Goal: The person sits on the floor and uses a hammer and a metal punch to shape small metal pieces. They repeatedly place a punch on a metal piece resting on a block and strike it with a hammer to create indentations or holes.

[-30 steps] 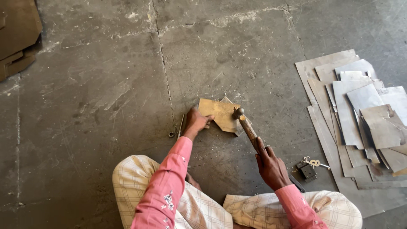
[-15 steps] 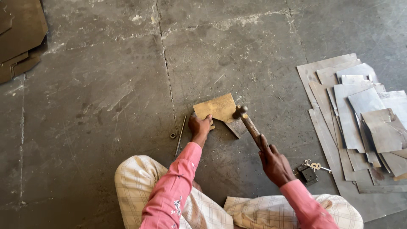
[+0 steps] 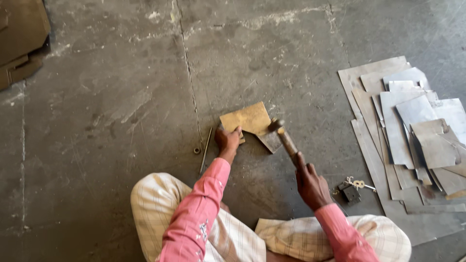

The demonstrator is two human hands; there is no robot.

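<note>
I sit cross-legged on a concrete floor. A yellowish sheet-metal piece [image 3: 247, 119] with a bent grey flap lies on the floor in front of me. My left hand [image 3: 227, 140] presses down on its near left edge. My right hand [image 3: 310, 183] grips the wooden handle of a hammer [image 3: 283, 135]. The hammer head rests on or just above the right side of the piece, by the grey flap.
A stack of grey metal sheets [image 3: 412, 131] lies on the floor at the right. A padlock with keys [image 3: 351, 190] sits near my right wrist. A thin metal rod [image 3: 206, 150] lies left of my left hand. Brown boards [image 3: 19, 39] are at the far left corner.
The hammer has come down from a raised position to the right edge of the piece. My left hand has shifted slightly on the sheet's near edge.
</note>
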